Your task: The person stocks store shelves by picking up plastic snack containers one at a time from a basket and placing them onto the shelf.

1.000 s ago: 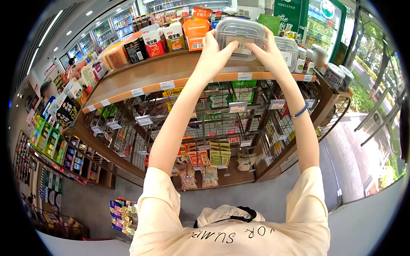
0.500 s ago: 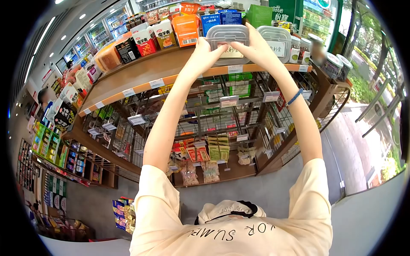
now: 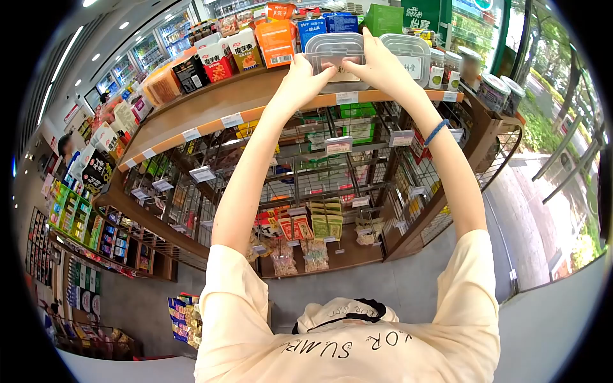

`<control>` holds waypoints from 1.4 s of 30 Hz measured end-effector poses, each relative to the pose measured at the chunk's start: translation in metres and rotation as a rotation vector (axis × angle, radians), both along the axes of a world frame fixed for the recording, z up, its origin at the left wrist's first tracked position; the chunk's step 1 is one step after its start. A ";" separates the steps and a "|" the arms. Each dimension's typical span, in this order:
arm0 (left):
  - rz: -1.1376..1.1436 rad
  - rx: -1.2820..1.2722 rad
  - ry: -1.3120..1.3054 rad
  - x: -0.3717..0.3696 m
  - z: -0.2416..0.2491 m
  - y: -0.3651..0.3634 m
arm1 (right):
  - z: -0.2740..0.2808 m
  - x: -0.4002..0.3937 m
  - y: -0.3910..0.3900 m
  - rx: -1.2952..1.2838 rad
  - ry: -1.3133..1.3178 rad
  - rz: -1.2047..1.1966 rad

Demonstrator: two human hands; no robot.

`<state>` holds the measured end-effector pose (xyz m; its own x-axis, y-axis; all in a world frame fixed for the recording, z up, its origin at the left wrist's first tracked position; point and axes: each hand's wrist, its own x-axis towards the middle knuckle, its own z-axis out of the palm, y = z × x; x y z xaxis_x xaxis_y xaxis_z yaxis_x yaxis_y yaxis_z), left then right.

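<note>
A clear plastic box [image 3: 336,46] with a lid and a label rests on the wooden top shelf [image 3: 211,105], near its front edge. My left hand [image 3: 304,80] grips its left side and my right hand [image 3: 378,66] its right side, thumbs on the front. Directly right of it stands a second clear box [image 3: 408,54] with a white label, partly behind my right hand. An orange package [image 3: 276,43] is just left of the held box, and blue packages [image 3: 341,23] stand behind it.
Jars [image 3: 451,69] line the shelf's right end, with round tubs [image 3: 495,92] beyond. Red and black boxes [image 3: 218,62] stand at the left. Price tags [image 3: 347,97] run along the front edge. Snack bags [image 3: 326,220] hang in the wire rack below. A person [image 3: 66,147] is far left.
My hands and the held box have shifted very slightly left in view. The grip looks the same.
</note>
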<state>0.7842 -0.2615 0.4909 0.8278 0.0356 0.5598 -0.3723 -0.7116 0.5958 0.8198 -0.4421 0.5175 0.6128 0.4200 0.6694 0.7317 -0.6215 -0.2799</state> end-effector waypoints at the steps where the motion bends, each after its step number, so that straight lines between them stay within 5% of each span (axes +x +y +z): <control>1: 0.045 0.040 -0.005 0.002 0.000 0.001 | -0.001 0.000 0.000 0.000 0.001 -0.002; 3: 0.029 0.039 -0.015 0.001 0.000 0.000 | -0.004 -0.001 -0.001 0.000 -0.215 -0.012; 10: 0.046 0.096 0.043 -0.011 0.008 -0.003 | 0.005 -0.017 -0.001 -0.114 -0.147 -0.170; 15: 0.026 0.072 0.099 -0.019 0.011 -0.004 | 0.006 -0.017 -0.001 -0.214 -0.447 -0.295; 42: 0.116 0.146 -0.009 -0.033 0.003 -0.011 | -0.010 -0.007 -0.015 -0.135 -0.606 -0.190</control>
